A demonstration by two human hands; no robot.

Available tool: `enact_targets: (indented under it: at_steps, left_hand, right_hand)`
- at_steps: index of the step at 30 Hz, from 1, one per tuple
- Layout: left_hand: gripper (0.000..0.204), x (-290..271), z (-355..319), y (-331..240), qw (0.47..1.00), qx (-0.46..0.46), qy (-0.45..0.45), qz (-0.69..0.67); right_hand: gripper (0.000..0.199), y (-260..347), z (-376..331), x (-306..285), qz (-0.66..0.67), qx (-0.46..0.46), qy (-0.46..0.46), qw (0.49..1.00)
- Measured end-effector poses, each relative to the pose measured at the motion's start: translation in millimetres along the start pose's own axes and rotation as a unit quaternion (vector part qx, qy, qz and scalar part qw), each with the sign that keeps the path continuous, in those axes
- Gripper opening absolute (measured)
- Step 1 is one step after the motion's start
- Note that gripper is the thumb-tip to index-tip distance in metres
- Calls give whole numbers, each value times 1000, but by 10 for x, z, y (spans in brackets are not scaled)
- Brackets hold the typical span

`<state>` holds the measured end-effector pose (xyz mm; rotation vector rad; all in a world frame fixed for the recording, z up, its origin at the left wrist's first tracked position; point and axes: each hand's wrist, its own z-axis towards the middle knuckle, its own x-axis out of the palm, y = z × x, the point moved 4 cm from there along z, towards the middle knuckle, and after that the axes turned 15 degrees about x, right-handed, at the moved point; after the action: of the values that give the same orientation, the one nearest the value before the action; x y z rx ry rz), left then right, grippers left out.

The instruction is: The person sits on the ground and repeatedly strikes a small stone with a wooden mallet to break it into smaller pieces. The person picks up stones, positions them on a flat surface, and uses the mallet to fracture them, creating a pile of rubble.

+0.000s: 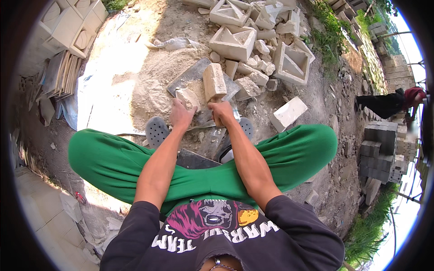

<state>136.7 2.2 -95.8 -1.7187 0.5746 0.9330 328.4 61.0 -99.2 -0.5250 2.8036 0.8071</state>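
My right hand (221,112) is wrapped round the handle of a mallet (214,81) with a thick, dusty, block-shaped head. The head points away from me, over a dark flat slab (183,80) on the ground. Just left of it, my left hand (181,114) grips a broken chunk of pale, plaster-like material (187,96) at the slab's near edge. Its fingertips are partly hidden by the chunk. A heap of pale crushed powder (151,88) lies left of the slab.
Broken pale castings (232,43) and rubble are piled beyond and right of the slab. A loose rectangular block (289,114) lies at right. Stacked grey blocks (379,151) and a person (389,103) are farther right. Boards (67,74) and pale moulded blocks (68,25) stand at left.
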Motion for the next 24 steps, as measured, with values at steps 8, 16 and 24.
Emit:
enact_targets:
  at_steps: [8,16,24]
  left_hand:
    - [44,-44,-82,-45,1000,4,10,1]
    - [30,-27,-103,-8,999,29,-15,4]
    - [25,-225,127,-422,991,111,-75,-22]
  right_hand:
    - [25,-59,33,25,46,13,26,999]
    - [25,-41,-7,20,60,18,34,997]
    - [33,-94,145,22,87,20,45,995]
